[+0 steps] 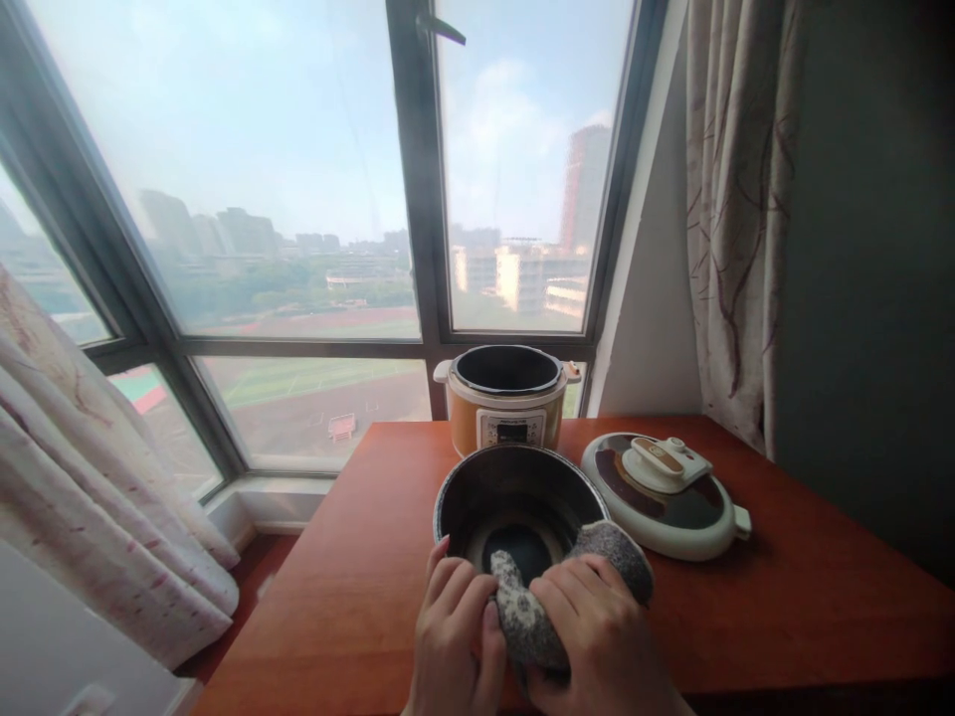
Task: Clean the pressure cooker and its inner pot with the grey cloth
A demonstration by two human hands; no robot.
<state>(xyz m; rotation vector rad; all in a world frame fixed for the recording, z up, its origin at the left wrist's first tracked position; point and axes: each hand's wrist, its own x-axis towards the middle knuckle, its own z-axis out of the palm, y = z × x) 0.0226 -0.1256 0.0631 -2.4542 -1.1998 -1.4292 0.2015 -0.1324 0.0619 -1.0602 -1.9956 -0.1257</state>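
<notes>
You are wiping the inner pot [514,497] with a grey cloth [556,597].
Right hand [604,636] fingers are clamping the cloth, left hand [455,626] fingers gripping the rim; cooker [507,408] beyond, lid [664,492] off.

A single head-worn view is given, aimed forward and slightly down over a table [783,607] toward a window [298,199]. The hands [522,636] are seen close at the bottom edge, the pot [514,497] just beyond them.
</notes>
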